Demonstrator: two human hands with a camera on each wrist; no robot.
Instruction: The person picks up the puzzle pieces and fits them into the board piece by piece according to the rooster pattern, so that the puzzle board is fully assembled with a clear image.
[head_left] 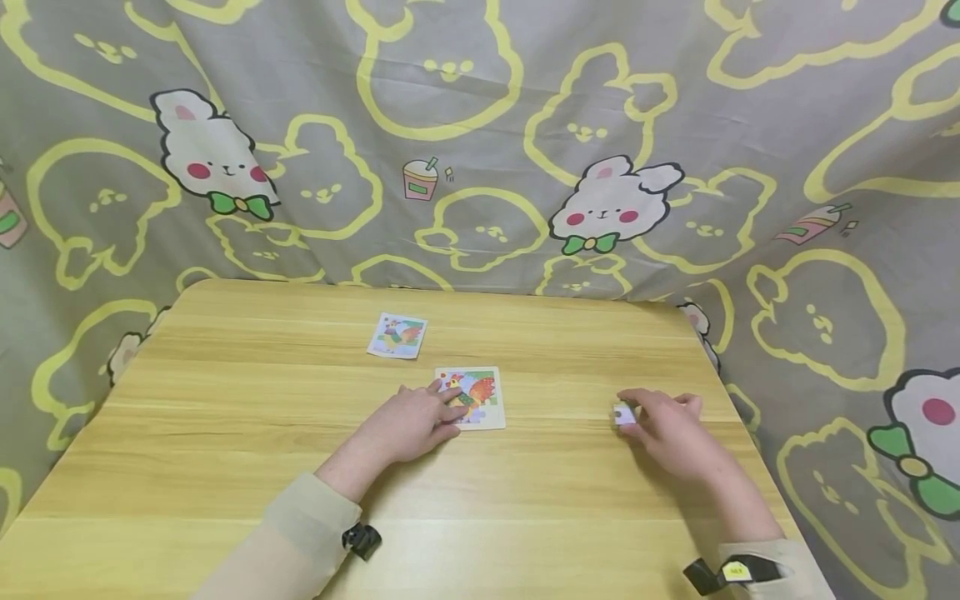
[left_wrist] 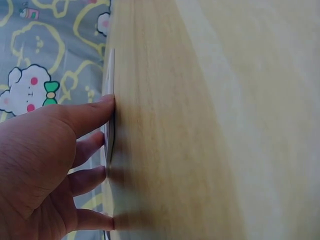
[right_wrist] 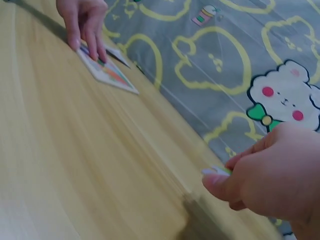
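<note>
A jigsaw puzzle board with a rooster picture lies mid-table, many of its pieces in place. My left hand rests on the board's left part, fingers spread and hiding some of the picture. In the left wrist view the thumb lies at the board's edge, with the other fingers touching farther along. Over to the right, my right hand pinches a pale puzzle piece between thumb and fingers. The right wrist view shows that piece just above the tabletop, partly hidden by the thumb.
A small printed picture of the same rooster lies behind the board to the left. The wooden table ends at a grey curtain with cartoon figures, hanging behind it and along both sides. Dark straps sit on both sleeves.
</note>
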